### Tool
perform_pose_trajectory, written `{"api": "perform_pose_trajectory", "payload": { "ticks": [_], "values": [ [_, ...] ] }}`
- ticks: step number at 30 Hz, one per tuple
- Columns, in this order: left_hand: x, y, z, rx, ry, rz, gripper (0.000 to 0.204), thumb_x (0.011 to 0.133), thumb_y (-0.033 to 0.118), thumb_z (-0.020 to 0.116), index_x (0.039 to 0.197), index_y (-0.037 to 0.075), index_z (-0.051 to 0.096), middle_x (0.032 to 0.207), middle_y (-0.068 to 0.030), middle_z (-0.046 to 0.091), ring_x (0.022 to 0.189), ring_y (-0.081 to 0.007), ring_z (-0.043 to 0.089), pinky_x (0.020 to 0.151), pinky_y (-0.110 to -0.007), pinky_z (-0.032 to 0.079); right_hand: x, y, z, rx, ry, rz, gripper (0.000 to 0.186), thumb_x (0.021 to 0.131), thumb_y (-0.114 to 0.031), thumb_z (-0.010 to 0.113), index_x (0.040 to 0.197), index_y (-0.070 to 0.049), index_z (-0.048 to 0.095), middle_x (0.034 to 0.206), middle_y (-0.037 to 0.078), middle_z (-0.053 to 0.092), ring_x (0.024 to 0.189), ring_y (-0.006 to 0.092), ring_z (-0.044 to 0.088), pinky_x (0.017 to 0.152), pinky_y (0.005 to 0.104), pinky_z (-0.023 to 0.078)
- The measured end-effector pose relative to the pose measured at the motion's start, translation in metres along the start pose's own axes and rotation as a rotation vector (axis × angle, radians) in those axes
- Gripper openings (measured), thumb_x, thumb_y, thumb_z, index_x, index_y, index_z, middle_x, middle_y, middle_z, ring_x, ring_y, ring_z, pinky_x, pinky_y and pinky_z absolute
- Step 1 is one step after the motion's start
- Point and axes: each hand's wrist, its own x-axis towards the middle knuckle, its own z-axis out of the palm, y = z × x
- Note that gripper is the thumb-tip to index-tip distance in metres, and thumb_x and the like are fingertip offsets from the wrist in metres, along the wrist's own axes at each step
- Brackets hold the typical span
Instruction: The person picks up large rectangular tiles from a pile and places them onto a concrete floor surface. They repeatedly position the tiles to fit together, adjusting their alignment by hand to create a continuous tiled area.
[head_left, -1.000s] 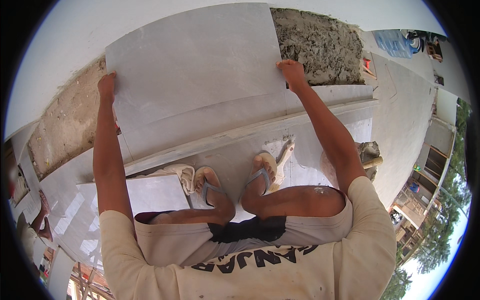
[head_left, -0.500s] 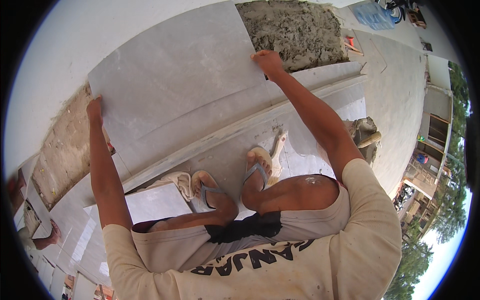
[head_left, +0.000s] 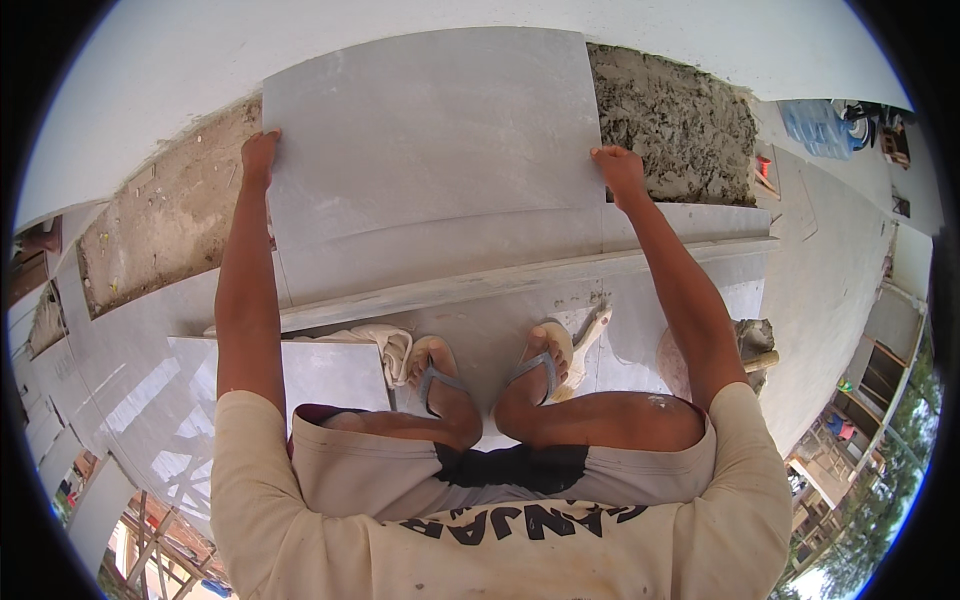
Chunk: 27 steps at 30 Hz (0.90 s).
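My left hand (head_left: 261,158) grips the left edge of the tile (head_left: 430,130), and my right hand (head_left: 621,172) grips the edge opposite; whatever fingers curl beneath are out of sight. The tile lies broad and grey in front of me, between my two arms, its far edge close along the white wall (head_left: 450,14).

I'd judge it heavy for its breadth, quite stiff, and brittle at the corners, so a knock could chip it. The face looks smooth and a bit dusty, likely slippery to a flat palm. The two side edges, held level with each other as I have them, seem the right place; a lopsided lift would probably twist it out of my fingers.

As for room, the wall shuts off the far side; whether the tile touches it I can't tell. To my right, wet-looking mortar (head_left: 680,130) lies just beside my knuckles. To my left, a strip of rough dirt (head_left: 170,215) gives that hand space. On the near side run the laid tiles (head_left: 430,245), then a long bar (head_left: 530,268), with my feet (head_left: 540,375) and a brush (head_left: 588,350) behind it.
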Motion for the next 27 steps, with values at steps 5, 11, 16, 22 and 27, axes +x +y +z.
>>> {"api": "perform_pose_trajectory", "payload": {
  "ticks": [5, 11, 16, 22, 27],
  "values": [
    [0.000, -0.011, -0.003, -0.066, 0.096, 0.068, 0.022, 0.078, 0.019, 0.065, 0.086, -0.001, 0.065, 0.075, -0.0057, 0.060, 0.069, -0.0150, 0.051, 0.065, -0.032, 0.042, 0.001, 0.001, -0.001, 0.052, -0.044, 0.024, 0.019, 0.082, -0.020, 0.067, 0.086, -0.001, 0.064, 0.079, 0.002, 0.059, 0.072, 0.0120, 0.049, 0.067, 0.0307, 0.041],
    [-0.024, 0.013, -0.005, -0.092, 0.189, 0.007, 0.019, 0.077, 0.018, 0.066, 0.080, -0.001, 0.065, 0.069, -0.0036, 0.056, 0.068, -0.0144, 0.049, 0.065, -0.031, 0.040, -0.003, 0.000, -0.001, 0.091, -0.032, 0.080, 0.017, 0.084, -0.018, 0.063, 0.094, -0.005, 0.063, 0.070, -0.002, 0.049, 0.063, 0.0091, 0.042, 0.060, 0.0273, 0.034],
    [-0.039, 0.018, -0.029, -0.161, 0.219, 0.009, 0.016, 0.076, 0.017, 0.066, 0.079, 0.001, 0.065, 0.068, -0.0004, 0.053, 0.066, -0.0119, 0.046, 0.063, -0.029, 0.038, -0.019, -0.014, -0.005, 0.184, -0.080, 0.076, 0.015, 0.084, -0.017, 0.062, 0.093, -0.006, 0.063, 0.070, -0.003, 0.049, 0.062, 0.0083, 0.040, 0.059, 0.0264, 0.033],
    [-0.087, 0.014, -0.064, -0.226, 0.297, -0.088, 0.012, 0.076, 0.018, 0.067, 0.075, 0.007, 0.062, 0.069, 0.0039, 0.047, 0.067, -0.0094, 0.041, 0.065, -0.025, 0.035, -0.046, -0.018, -0.011, 0.224, -0.127, 0.048, 0.011, 0.081, -0.013, 0.061, 0.088, -0.004, 0.062, 0.082, 0.000, 0.058, 0.078, 0.0104, 0.049, 0.074, 0.0268, 0.039],
    [-0.134, -0.016, -0.117, -0.215, 0.334, -0.078, 0.021, 0.076, 0.024, 0.066, 0.086, 0.005, 0.065, 0.082, 0.0000, 0.054, 0.081, -0.0136, 0.047, 0.078, -0.028, 0.038, -0.091, -0.036, 0.001, 0.236, -0.248, 0.080, 0.007, 0.080, -0.012, 0.062, 0.078, -0.006, 0.059, 0.074, -0.003, 0.054, 0.070, 0.0070, 0.045, 0.068, 0.0244, 0.038]
  ]
}}
